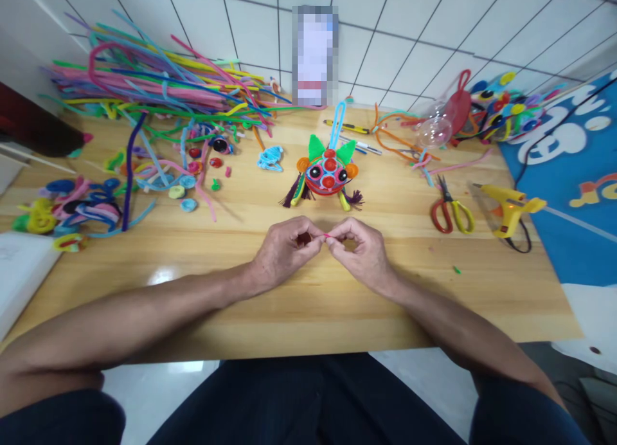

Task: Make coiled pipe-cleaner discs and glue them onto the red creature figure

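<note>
My left hand (pixel 289 249) and my right hand (pixel 361 249) meet above the middle of the table, fingertips almost touching. Both pinch a tiny pink piece of pipe cleaner (pixel 328 235), mostly hidden by the fingers. Just beyond them sits a colourful animal-head ornament (pixel 330 172) with green pointed ears, black eyes, red round pieces, orange curls and dark tassels. A light blue loop (pixel 340 120) rises from its top. To its left lies a curled light blue pipe cleaner piece (pixel 270 158).
A large bundle of pipe cleaners (pixel 159 85) lies back left, with finished coils (pixel 87 204) nearer. Scissors (pixel 452 207) and a yellow glue gun (pixel 511 207) lie to the right. A utility knife (pixel 346 127) and clear plastic balls (pixel 436 127) are at the back. A phone (pixel 315 56) leans on the wall.
</note>
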`<state>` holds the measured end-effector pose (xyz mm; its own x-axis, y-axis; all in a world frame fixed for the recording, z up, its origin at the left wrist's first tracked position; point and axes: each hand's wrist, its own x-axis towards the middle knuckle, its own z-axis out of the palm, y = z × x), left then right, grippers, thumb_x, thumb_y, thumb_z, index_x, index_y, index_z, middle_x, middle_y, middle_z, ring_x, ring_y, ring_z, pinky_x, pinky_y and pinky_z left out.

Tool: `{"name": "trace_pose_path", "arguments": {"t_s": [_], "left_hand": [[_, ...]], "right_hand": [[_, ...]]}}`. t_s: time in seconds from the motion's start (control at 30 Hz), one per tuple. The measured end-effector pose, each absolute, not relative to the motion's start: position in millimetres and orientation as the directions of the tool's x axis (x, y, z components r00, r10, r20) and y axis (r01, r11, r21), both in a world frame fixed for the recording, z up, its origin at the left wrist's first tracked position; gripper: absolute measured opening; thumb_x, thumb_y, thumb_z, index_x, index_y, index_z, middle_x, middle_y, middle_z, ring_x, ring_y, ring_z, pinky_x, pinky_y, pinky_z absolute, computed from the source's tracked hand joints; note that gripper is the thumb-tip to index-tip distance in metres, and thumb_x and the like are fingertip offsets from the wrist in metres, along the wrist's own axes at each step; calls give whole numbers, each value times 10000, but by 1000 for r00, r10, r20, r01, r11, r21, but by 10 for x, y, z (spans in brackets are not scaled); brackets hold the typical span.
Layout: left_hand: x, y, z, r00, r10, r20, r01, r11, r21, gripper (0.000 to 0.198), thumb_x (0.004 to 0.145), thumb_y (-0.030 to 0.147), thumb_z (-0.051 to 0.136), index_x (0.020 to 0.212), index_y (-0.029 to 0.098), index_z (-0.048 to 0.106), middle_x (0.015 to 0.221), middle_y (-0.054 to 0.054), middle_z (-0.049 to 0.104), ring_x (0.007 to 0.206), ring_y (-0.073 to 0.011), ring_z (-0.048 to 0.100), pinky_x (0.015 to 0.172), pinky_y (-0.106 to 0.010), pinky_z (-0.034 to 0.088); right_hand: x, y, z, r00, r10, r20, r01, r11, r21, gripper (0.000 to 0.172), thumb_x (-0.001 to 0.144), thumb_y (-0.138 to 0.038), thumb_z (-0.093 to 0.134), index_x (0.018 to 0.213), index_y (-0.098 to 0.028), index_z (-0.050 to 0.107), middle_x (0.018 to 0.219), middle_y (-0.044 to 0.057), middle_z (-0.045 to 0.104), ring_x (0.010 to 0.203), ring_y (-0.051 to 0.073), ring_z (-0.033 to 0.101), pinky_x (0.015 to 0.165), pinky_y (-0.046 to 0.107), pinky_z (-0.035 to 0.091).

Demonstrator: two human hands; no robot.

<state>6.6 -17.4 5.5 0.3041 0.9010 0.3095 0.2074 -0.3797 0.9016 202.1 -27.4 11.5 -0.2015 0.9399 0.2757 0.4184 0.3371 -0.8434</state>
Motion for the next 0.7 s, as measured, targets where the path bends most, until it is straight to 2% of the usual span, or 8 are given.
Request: {"name": "trace_pose_path", "arguments": {"t_s": [0.2,0.33,0.43,0.53,0.6,0.7], "left_hand": [[51,-134,9,297,859,416,232,-488,841,70,930,166,698,867,147,722,732,-15,721,611,-87,601,557,-180,445],[44,-140,-7,323,830,454,250,-537,805,42,951,180,693,943,147,718,800,-21,730,638,-85,610,568,-178,454],[21,-149,-4,310,860,405,264,-487,832,97,968,221,681,1025,144,698,846,-24,738,620,-78,600,551,-176,450],[-18,-136,1,307,883,355,284,-441,851,91,980,226,650,988,144,688,817,-19,733,621,-86,606,563,-185,462],[-42,-118,1,325,879,348,309,-447,840,74,975,200,638,959,151,689,821,-17,734,638,-92,607,587,-196,472],[-69,-90,-4,365,853,372,360,-498,789,42,956,159,650,950,152,691,839,-19,729,662,-102,601,630,-218,484]], "right_hand": [[2043,-261,142,-243,957,159,324,234,-917,38,922,-242,662,918,-205,667,818,-2,708,721,128,666,672,260,538],[2073,-251,129,-243,946,216,349,293,-890,52,939,-236,670,894,-211,677,781,-12,708,692,125,662,658,253,535],[2143,-221,115,-255,894,369,466,448,-763,49,957,-207,669,919,-223,697,801,-3,731,691,132,672,676,270,546],[2241,-164,94,-360,796,487,553,603,-575,105,979,-162,634,961,-236,706,894,21,779,792,158,725,749,297,575],[2298,-121,75,-453,742,494,591,665,-457,137,995,-146,607,968,-236,706,943,33,796,859,174,741,802,315,585],[2344,-76,62,-557,700,447,641,704,-306,154,1017,-161,582,942,-218,704,914,45,788,837,188,720,830,343,581]]}}
